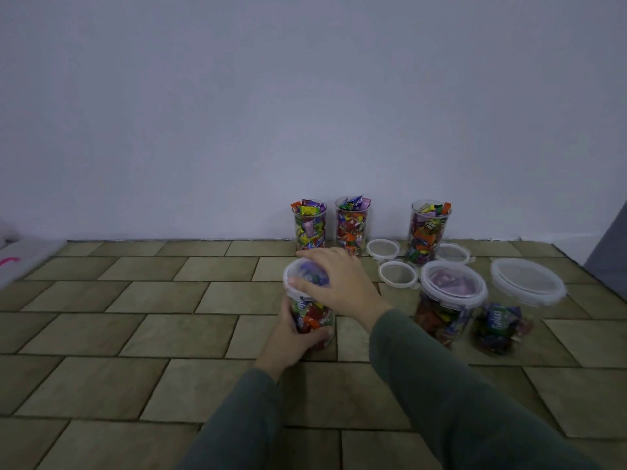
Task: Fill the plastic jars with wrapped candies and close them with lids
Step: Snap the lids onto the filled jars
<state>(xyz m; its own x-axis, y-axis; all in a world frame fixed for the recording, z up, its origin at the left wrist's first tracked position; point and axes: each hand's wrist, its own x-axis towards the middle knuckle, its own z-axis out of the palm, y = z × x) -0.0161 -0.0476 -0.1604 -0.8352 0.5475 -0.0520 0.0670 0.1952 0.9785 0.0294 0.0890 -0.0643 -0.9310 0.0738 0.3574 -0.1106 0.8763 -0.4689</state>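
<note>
1. The clear plastic jar of wrapped candies (310, 317) stood upright on the tan brick-patterned counter (169, 300), near its middle; both hands hid much of its wall and base.
2. The translucent round lid (298, 276) on that jar was largely covered, so I could not tell whether it was fully seated.
3. The right hand (334, 279) lay over the lid, palm down, fingers spread and bent across its top, pressing on it.
4. The left hand (291, 337) was a grasping grip around the jar's lower wall, fingers curled round the front; its thumb was out of sight.
5. Two lidded jars (448, 307) stood to the right, blurred; labels were unreadable.
6. Three open jars (353, 225) heaped with candies stood at the back against the pale wall (305, 96).
7. Three loose lids (397, 273) lay flat between the back jars and the front ones.
8. Both green sleeves (458, 385) were cut off by the lower edge.
9. A pale object with a pink mark (13, 261) was cropped at the left edge.
</note>
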